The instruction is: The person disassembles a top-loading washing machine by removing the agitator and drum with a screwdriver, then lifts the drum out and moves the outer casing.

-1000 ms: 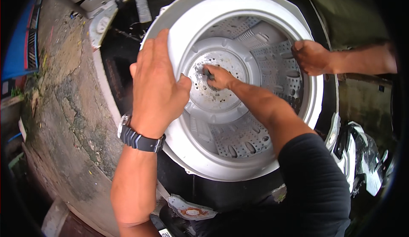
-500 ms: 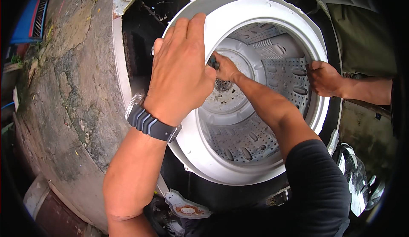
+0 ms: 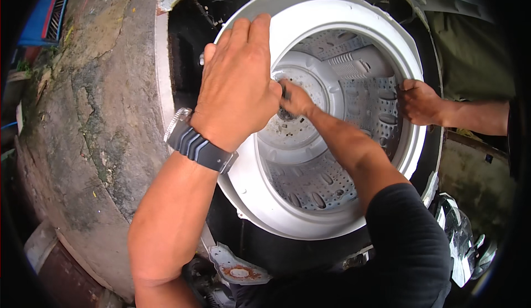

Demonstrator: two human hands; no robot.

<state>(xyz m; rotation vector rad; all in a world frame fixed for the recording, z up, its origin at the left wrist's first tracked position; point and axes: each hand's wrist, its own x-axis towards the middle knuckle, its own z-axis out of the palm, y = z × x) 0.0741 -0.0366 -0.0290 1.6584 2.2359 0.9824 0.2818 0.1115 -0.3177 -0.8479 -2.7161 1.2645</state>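
Note:
My left hand (image 3: 235,84), with a watch on the wrist, grips the left side of the white rim (image 3: 343,13) of a washing machine's tub. My right hand (image 3: 293,97) reaches down inside the perforated metal drum (image 3: 362,106), closed on a dark tool (image 3: 284,92) at the hub. The tool is mostly hidden by the fingers and blurred. At the right, another person's hand (image 3: 419,102) holds the drum's rim. The tub sits inside a dark outer housing (image 3: 188,48).
Cracked concrete ground (image 3: 83,142) lies at the left, with a blue object (image 3: 41,17) beyond. A bracket with a rusty patch (image 3: 238,266) is at the bottom. Glossy broken-looking pieces (image 3: 459,241) sit at lower right, and olive cloth (image 3: 464,53) hangs at upper right.
The view has shifted, so the tub sits further right. My left hand stays on the rim. My right hand has shifted slightly at the hub, still closed on the tool.

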